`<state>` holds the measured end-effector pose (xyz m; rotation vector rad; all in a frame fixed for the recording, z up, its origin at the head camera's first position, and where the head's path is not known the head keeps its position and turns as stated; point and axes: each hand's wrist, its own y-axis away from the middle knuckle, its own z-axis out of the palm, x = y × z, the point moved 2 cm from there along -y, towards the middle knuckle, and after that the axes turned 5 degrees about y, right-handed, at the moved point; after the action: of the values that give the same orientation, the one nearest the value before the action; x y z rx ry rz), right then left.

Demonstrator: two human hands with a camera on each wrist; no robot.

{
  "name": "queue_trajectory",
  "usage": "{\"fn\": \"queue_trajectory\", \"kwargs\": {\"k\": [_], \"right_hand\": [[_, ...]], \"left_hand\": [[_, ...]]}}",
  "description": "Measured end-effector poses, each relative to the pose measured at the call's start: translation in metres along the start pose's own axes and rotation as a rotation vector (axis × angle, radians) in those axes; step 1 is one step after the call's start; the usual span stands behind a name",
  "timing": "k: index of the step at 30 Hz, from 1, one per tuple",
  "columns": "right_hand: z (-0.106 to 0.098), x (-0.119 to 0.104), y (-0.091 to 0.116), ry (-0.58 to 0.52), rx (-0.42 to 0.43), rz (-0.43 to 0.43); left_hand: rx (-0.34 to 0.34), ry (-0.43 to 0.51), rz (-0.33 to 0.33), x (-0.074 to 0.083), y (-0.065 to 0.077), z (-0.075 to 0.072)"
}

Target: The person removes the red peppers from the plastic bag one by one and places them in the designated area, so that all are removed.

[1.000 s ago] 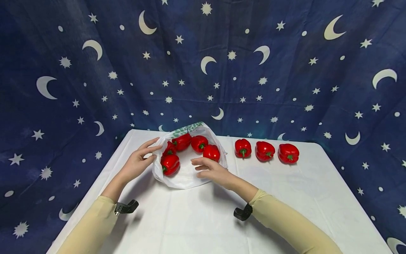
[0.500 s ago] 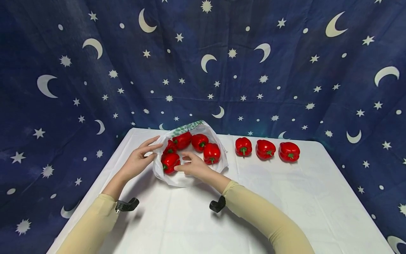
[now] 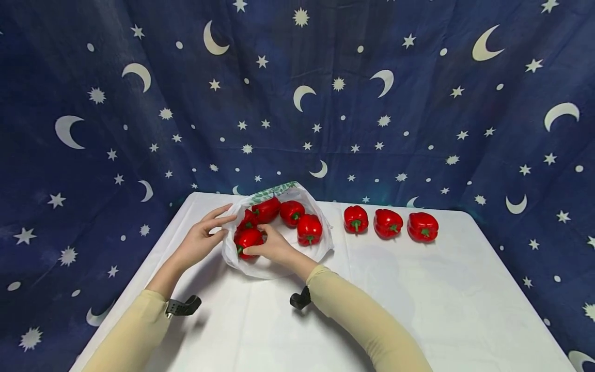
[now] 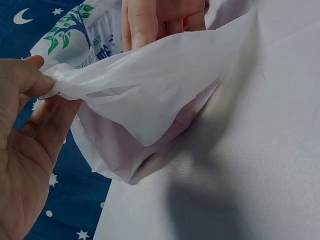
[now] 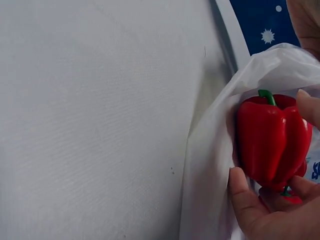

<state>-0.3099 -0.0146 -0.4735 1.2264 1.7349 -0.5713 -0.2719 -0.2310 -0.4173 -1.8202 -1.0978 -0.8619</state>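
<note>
A white plastic bag (image 3: 260, 270) with a green leaf print lies with its mouth open, several red bell peppers inside. At its left rim my left hand (image 3: 197, 242) pinches the plastic between thumb and fingers, as the left wrist view shows. My right hand (image 3: 278, 250) reaches into the bag and grips the nearest bell pepper (image 3: 248, 238), thumb on its near side and fingers on the far side. In the right wrist view that bell pepper (image 5: 267, 140) shows its green stem. Behind it in the bag are a bell pepper (image 3: 292, 213) and another bell pepper (image 3: 309, 228).
Outside the bag, to its right, stand three more red peppers in a row: the left pepper (image 3: 355, 219), the middle pepper (image 3: 388, 223) and the right pepper (image 3: 422, 227). The white tablecloth (image 3: 446, 294) covers the table. Behind hangs a dark blue curtain (image 3: 260, 103) with moons and stars.
My right hand has moved left across the bag's mouth, from beside the right-hand pepper to the front-left one, and now holds it. The left hand stays at the rim.
</note>
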Motion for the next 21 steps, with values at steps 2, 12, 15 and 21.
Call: {"fn": "queue_trajectory", "kwargs": {"k": [2, 12, 15, 21], "right_hand": [[0.004, 0.001, -0.001, 0.009, 0.001, -0.010], [-0.006, 0.004, 0.000, 0.091, -0.045, -0.066], [-0.016, 0.008, 0.002, 0.073, -0.107, -0.102], [-0.033, 0.012, 0.005, 0.108, -0.213, -0.140]], "left_hand": [[-0.002, 0.002, -0.005, 0.007, 0.003, 0.000], [-0.009, 0.016, 0.011, 0.028, 0.007, 0.000], [-0.008, 0.023, 0.020, 0.025, 0.006, 0.001], [-0.005, 0.037, 0.016, 0.023, 0.006, 0.001]]}}
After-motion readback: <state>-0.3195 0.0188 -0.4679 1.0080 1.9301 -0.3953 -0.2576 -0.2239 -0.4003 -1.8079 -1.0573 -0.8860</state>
